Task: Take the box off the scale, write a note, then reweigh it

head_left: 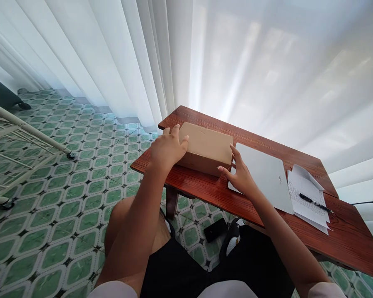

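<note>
A: Where's the box (207, 147)?
B: Far-left end of the table (205, 188), closed, tan cardboard, lying flat. Curtain (236, 54) hangs right behind it.

A: Left hand (168, 148)?
B: Palm down on the box's left end. Fingers (175, 131) spread over the top edge, thumb along the lid. Loose wrap, not a fist; resting on the box more than clamping it.

A: Right hand (240, 174)?
B: At the box's right end. Fingers straight and splayed, tips touching the box's near right corner. Palm hangs over the laptop (269, 176). Flat and unfolded, nothing inside it.

A: So the box sits between both hands?
B: Yes, one at each end. Box bottom looks flat on the wood; can't tell if it's raised at all.

A: Other stuff?
B: Laptop is white, lid shut, just right of the box, near touching it. Right of that, a few papers (304, 194) with handwriting, partly under the laptop's edge. Pen (313, 203) lies on top of the papers.

A: Under the table?
B: Green-patterned tile floor (65, 178). Dark flat object (215, 229) down there, can't tell what. Person's legs in black shorts. White metal rack (21, 136) on wheels off to the left, well apart.
</note>
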The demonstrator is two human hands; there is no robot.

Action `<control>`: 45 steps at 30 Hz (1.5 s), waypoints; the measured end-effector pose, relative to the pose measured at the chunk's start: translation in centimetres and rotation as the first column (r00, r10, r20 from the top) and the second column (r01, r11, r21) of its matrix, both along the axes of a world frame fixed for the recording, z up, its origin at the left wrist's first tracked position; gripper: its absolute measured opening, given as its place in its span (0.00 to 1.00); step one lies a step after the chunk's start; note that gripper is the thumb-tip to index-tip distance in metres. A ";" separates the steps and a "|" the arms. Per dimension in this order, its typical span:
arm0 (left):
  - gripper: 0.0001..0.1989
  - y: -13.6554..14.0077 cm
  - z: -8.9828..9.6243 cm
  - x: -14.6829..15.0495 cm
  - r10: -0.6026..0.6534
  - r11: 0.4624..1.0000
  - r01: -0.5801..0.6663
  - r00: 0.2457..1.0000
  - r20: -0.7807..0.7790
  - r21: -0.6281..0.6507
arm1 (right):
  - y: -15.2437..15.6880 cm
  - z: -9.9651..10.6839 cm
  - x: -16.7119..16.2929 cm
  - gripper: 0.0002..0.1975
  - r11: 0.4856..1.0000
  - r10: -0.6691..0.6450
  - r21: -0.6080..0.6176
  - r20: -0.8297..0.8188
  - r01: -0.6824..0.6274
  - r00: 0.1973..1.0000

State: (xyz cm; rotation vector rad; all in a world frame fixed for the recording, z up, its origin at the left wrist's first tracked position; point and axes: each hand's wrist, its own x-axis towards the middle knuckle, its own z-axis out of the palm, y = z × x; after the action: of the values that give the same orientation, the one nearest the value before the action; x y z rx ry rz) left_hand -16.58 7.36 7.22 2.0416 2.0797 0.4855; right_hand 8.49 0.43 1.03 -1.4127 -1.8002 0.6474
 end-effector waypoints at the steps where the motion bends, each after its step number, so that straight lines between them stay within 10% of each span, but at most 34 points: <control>1: 0.35 0.0 0.1 0.1 0.000 1.000 0.000 1.000 -0.005 -0.012 | -0.1 0.0 -0.2 0.44 0.999 -0.022 -0.032 -0.017 0.021 1.000; 13: 0.31 0.1 0.0 0.8 -0.022 0.998 0.017 0.997 -0.077 -0.054 | 0.5 -1.1 -1.0 0.29 0.998 -0.056 0.002 0.071 0.056 0.996; 45: 0.29 -2.4 1.9 4.0 -0.055 0.966 0.046 0.998 0.031 0.254 | -2.3 2.0 1.0 0.33 0.953 -0.220 0.215 0.004 0.214 0.976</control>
State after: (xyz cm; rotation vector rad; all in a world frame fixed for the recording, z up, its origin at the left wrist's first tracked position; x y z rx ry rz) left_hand -12.63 4.97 9.07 2.1951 2.0278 0.8123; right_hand 9.44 -1.88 2.98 -1.4507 -1.6501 0.3120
